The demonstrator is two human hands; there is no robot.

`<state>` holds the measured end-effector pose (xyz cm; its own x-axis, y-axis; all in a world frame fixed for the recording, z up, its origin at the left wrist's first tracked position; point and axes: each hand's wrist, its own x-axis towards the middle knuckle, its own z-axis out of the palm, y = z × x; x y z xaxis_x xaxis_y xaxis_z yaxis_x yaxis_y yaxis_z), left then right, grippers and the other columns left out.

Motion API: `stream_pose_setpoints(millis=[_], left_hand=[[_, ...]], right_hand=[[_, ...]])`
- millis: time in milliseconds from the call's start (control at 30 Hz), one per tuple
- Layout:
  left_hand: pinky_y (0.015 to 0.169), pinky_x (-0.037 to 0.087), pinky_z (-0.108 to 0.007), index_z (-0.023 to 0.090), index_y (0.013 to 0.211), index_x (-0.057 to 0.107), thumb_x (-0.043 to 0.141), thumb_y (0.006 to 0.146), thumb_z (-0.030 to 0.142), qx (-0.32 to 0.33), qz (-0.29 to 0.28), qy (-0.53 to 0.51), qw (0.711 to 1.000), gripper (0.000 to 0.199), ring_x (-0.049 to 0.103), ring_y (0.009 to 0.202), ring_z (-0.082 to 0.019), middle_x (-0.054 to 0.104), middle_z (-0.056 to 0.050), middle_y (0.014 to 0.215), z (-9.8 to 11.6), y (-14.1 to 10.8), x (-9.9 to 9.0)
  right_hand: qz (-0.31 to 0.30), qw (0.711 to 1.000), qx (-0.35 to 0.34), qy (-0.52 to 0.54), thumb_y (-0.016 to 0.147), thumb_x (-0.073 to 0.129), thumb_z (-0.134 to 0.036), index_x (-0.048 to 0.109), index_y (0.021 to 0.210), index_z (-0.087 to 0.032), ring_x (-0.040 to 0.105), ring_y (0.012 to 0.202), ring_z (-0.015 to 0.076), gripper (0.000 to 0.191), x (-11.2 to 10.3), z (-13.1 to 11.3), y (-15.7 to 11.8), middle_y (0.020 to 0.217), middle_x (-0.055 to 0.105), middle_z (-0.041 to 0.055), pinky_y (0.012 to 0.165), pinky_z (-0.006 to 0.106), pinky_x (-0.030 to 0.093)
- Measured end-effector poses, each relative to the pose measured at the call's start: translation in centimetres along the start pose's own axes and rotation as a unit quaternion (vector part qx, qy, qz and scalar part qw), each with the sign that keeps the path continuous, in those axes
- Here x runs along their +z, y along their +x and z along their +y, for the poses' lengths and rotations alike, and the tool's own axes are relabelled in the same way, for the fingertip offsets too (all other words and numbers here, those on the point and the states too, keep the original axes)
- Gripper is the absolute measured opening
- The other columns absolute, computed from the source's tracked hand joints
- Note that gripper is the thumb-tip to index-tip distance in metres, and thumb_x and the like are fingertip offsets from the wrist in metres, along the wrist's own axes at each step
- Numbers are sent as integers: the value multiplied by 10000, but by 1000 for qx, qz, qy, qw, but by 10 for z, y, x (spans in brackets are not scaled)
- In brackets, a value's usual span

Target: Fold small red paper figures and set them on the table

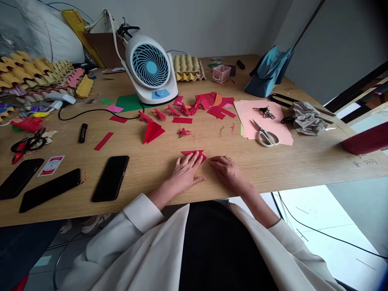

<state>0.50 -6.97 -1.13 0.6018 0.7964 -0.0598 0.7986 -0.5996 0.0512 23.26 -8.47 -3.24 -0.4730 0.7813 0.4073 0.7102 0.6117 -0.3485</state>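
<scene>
My left hand (184,171) lies on a small folded piece of red paper (200,153), its fingers stretched out and pressing the paper flat on the table. Part of the paper is hidden under the fingers. Just right of the paper, my right hand (227,171) rests on the tabletop with its fingers curled together, and I see nothing in them. Beyond the hands sit a small red folded paper figure (184,132) and a larger red folded paper piece (152,132). More red folded figures (159,114) stand in a row behind these.
A white fan (151,68) stands at the back. To the right lie scissors (266,135) and keys (265,112) on pink paper (247,115). A black phone (110,178) is left of my hands. Egg cartons (36,72) are stacked back left; a blue bag (266,72) stands back right.
</scene>
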Motion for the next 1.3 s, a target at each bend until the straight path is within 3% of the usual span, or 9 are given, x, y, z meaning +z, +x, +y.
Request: stream_pose_setpoints(millis=[200,367,467,567,667,767,900,1033,1300], left_hand=[[1128,277,-570,230,1583,234,469,943,605,-2,-9,-20,1000,778,223,1499,-346,152,-123,1670,-1,0,-1],[1136,266,-572,241,1565,284,498,961,532,58,-2,-72,996,704,247,1488,-350,226,-131,1653,-15,-4,-3],[1120,332,-487,208,1528,353,443,1011,387,64,50,-139,987,554,382,1421,-285,455,-148,1532,-25,0,-3],[1063,403,-408,209,1310,578,418,1012,250,76,127,-189,971,341,560,1221,-223,648,-97,1302,-31,9,-2],[999,446,-384,211,1077,659,498,974,223,83,182,-192,961,192,597,1090,-214,686,-66,1145,-33,20,1],[980,451,-414,205,1051,641,650,880,237,42,200,-171,964,174,574,1092,-251,662,-77,1150,-32,25,6],[1016,429,-443,204,1166,589,699,824,212,14,184,-179,967,360,542,1162,-276,636,-88,1235,-33,27,11],[991,428,-439,209,1228,573,684,852,314,24,150,-152,977,406,540,1148,-289,629,-92,1242,-37,32,4],[895,425,-425,215,976,647,724,796,416,-87,40,-79,992,281,576,1084,-310,663,-90,1090,-38,49,-23]], right_hand=[[0,1000,-1,8,964,478,-103,671,1181,-163,606,1064,272,297,1,1,-1,1202,674,137,913,457,517],[14,999,-3,29,981,471,-121,664,1194,-178,614,1069,262,293,1,0,-1,1192,669,137,919,460,520],[24,999,-6,48,988,454,-118,660,1209,-185,615,1076,248,309,-2,-3,4,1189,661,134,935,438,529],[13,998,-27,49,992,459,-131,655,1235,-197,611,1067,250,320,-5,-6,13,1188,654,133,923,432,537],[-12,998,-41,43,985,475,-123,644,1264,-212,611,1048,243,339,-5,-7,21,1188,657,123,905,424,538],[-31,998,-45,30,966,499,-106,649,1256,-206,603,1034,246,341,-1,-6,22,1183,672,115,900,433,530],[-38,998,-51,6,965,494,-107,629,1280,-178,590,1042,256,350,3,-6,20,1226,667,122,902,441,516],[-59,995,-78,-15,974,475,-116,590,1341,-171,584,1043,258,389,2,-7,24,1282,649,130,904,443,517],[-80,988,-130,10,933,487,-66,661,1243,-163,593,997,244,369,-5,2,40,1294,653,123,900,428,542]])
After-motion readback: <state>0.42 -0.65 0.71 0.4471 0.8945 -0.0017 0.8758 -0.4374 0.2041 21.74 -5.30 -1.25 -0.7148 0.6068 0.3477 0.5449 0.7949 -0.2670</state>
